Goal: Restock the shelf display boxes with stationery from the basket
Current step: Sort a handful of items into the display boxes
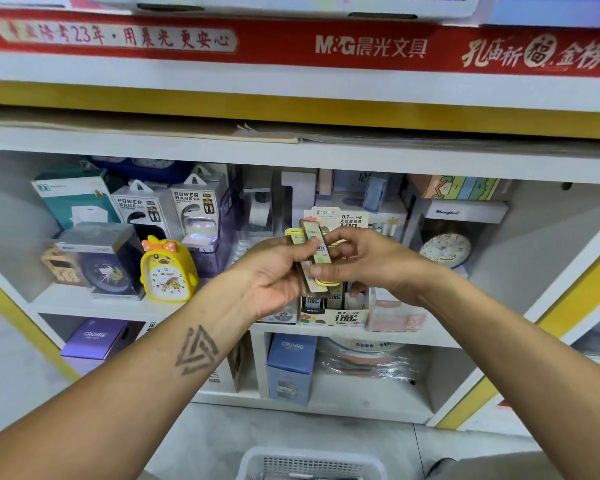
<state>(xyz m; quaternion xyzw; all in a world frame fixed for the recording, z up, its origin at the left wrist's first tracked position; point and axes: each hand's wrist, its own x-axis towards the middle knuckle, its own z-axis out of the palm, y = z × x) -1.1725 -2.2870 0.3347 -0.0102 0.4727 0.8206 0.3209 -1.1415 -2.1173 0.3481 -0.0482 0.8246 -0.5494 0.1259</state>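
Head view: both hands were raised in front of the middle shelf, meeting over a small fan of pencil-lead cases (317, 258). The left hand (274, 271) held the lower part of the bundle from the left side, thumb up across its face; the right hand (368, 263) pinched the front case between thumb and forefinger, apparently separating one from the rest. The cases' long axes ran near upright, tops tipped slightly left and away. Directly below and behind the hands sat the open 0.7 HB lead display box (336, 315), its front at the shelf edge and its header card (336, 218) showing above the hands; some slots already held cases. The right hand was judged nearer the box, so a short drop down and forward, case kept upright, would seat one. The white basket (312, 464) rested low at the frame's bottom edge, well apart from the hands. A yellow duck alarm clock (168, 271) stood on the shelf to the left.
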